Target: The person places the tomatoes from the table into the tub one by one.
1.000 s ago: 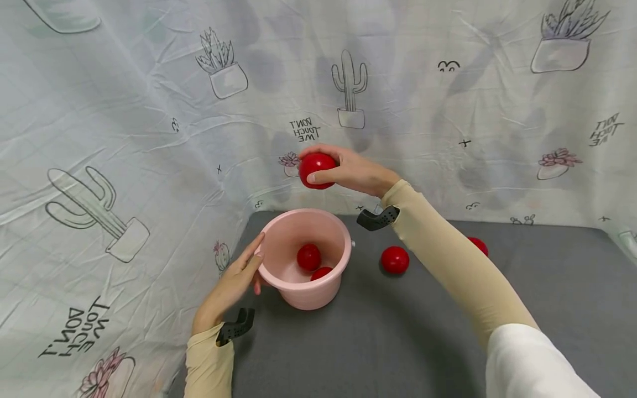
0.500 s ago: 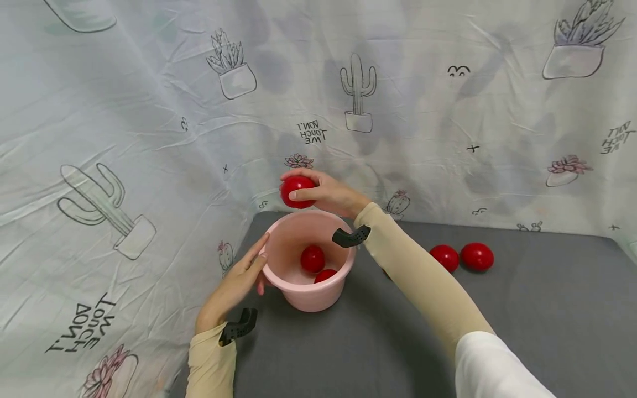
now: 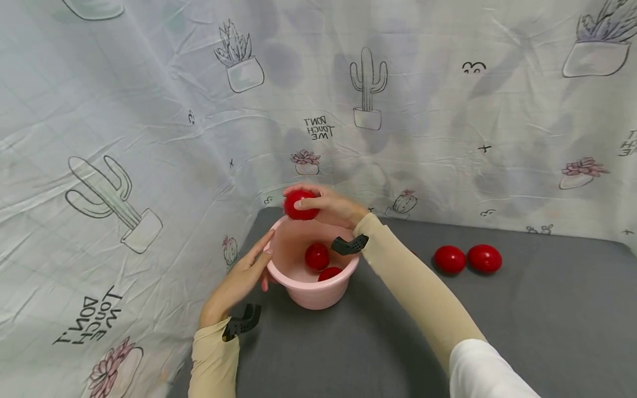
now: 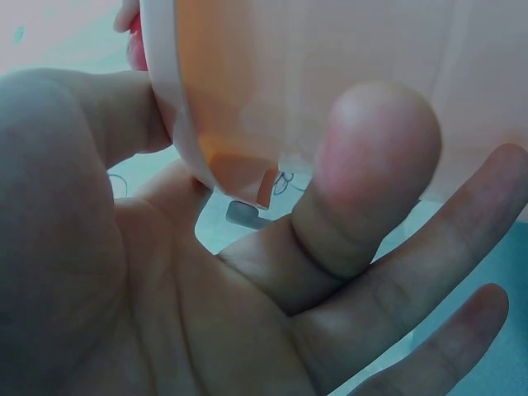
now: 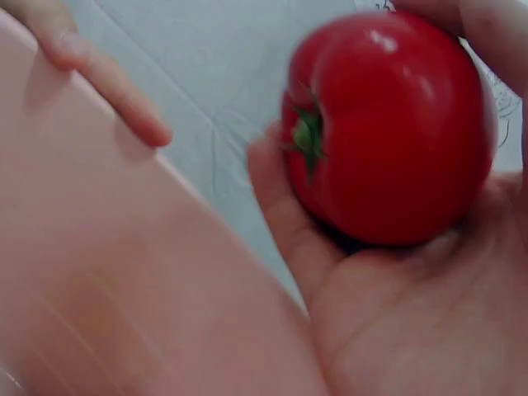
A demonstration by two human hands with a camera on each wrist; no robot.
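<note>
A red tomato [image 5: 388, 132] with a green stem star is held up near the far side of the pink bucket [image 3: 318, 297]; from the head it overlaps the rim, while the right wrist view shows a gap between them. The right hand [image 3: 332, 207] curls around the tomato, thumb on the near side. The left hand [image 3: 241, 279] grips the bucket's left rim, with some fingers lower along the outer wall. Inside the bucket lie one red tomato [image 3: 317, 256] and a second tomato [image 3: 330, 273], partly hidden by the near rim. The bucket stands upright on the grey tabletop [image 3: 378, 342]. To its right, beyond the right beige sleeve [image 3: 418, 290], a rounder tomato [image 3: 450, 260] sits right beside another tomato [image 3: 485, 259]. Behind hangs a pale cactus-print curtain [image 3: 423, 110].
</note>
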